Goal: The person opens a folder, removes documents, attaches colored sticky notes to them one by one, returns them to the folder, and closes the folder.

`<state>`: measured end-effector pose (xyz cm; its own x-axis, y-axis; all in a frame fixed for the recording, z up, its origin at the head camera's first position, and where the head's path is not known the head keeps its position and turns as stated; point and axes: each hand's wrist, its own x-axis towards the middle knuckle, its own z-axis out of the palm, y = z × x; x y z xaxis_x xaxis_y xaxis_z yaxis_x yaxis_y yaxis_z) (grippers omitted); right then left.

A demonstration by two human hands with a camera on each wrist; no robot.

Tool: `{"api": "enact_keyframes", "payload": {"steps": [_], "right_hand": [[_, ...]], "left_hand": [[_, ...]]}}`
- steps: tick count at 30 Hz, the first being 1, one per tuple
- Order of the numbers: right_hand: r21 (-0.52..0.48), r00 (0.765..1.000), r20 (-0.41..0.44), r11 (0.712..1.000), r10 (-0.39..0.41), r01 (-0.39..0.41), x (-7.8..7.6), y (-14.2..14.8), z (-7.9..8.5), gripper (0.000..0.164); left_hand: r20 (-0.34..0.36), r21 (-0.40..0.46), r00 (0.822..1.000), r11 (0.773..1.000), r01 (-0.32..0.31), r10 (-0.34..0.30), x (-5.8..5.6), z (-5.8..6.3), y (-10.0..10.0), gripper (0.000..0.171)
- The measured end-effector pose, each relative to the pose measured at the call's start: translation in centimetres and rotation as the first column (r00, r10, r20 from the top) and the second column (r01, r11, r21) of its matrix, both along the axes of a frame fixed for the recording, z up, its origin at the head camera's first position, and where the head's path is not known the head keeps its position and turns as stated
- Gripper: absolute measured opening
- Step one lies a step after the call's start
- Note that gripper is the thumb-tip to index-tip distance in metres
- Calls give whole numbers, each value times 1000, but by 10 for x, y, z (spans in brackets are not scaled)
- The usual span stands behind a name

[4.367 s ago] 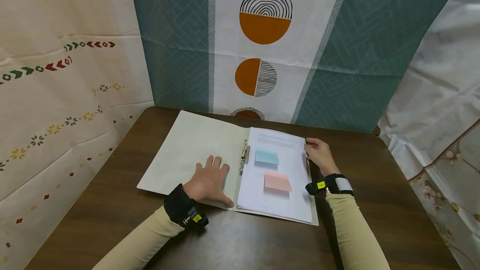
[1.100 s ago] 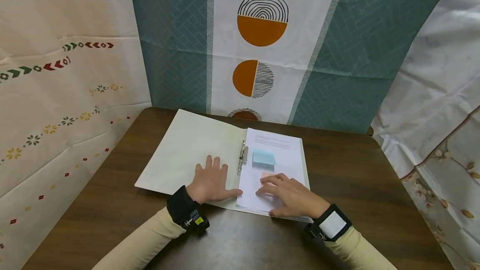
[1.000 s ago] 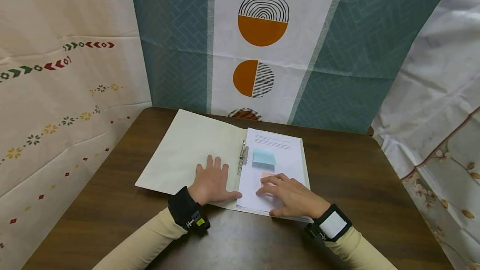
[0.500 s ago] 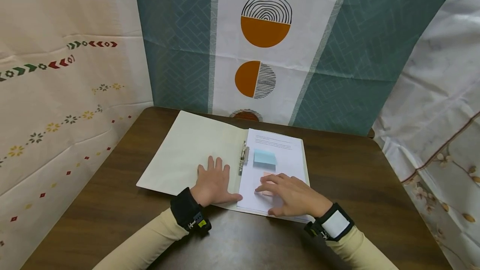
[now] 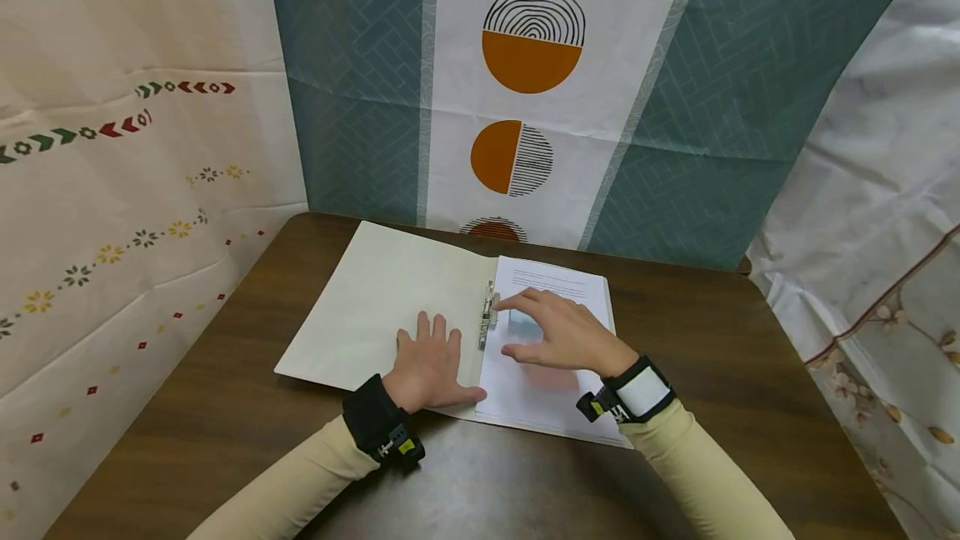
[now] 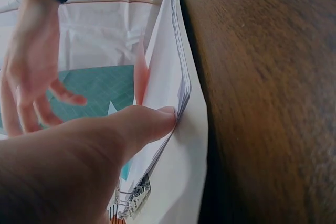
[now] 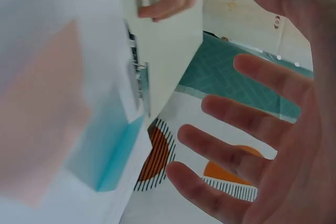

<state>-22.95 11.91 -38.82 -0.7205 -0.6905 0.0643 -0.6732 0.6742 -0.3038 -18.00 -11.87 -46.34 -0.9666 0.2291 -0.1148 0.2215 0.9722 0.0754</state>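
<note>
An open cream binder (image 5: 382, 273) lies on the table, a stack of white paper (image 5: 517, 390) on its right side beside the metal ring clasp (image 5: 488, 317). My left hand (image 5: 427, 365) rests spread on the left cover, its thumb on the paper's near left corner. Above the sheet hovers my right hand (image 5: 573, 332), fingers apart and holding nothing. It partly covers a blue sticky note (image 5: 522, 324) and a pink sticky note (image 5: 551, 377) on the page. In the right wrist view the blue note (image 7: 113, 153) stands partly lifted from the sheet.
The brown wooden table (image 5: 720, 407) extends around the binder. A teal and white patterned cloth (image 5: 360, 107) hangs behind it, a cream cloth (image 5: 150, 232) on the left and a white floral one (image 5: 862, 273) on the right.
My right hand has gone from the paper's right edge to the pink note, then up and away toward the blue note. My left thumb has moved onto the paper's corner.
</note>
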Motion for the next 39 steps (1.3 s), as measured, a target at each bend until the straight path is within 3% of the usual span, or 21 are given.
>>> {"api": "enact_keyframes", "payload": {"steps": [8, 13, 27, 31, 34, 38, 39], "right_hand": [[-86, 990, 116, 992, -81, 91, -42, -17, 12, 61], [-68, 980, 164, 990, -111, 123, -58, -23, 6, 62], [38, 957, 246, 988, -157, 152, -82, -40, -24, 74], [27, 959, 249, 991, -136, 133, -116, -32, -64, 88], [41, 960, 246, 991, -131, 125, -119, -34, -69, 89], [111, 961, 217, 982, -173, 152, -88, -49, -42, 80], [125, 964, 199, 980, -177, 154, -87, -50, -42, 80]], "left_hand": [[-8, -3, 1000, 1000, 0, 0, 2, 1, 0, 109], [-3, -16, 1000, 1000, 2, -2, 3, 3, 2, 111], [-5, -17, 1000, 1000, -1, 1, 4, 4, 1, 108], [0, -19, 1000, 1000, -5, 5, 4, 5, 1, 108], [6, -24, 1000, 1000, -10, 10, 4, 5, 1, 108], [7, -39, 1000, 999, -12, 12, 4, 5, 2, 109], [8, -44, 1000, 999, -11, 12, 4, 5, 2, 110]]}}
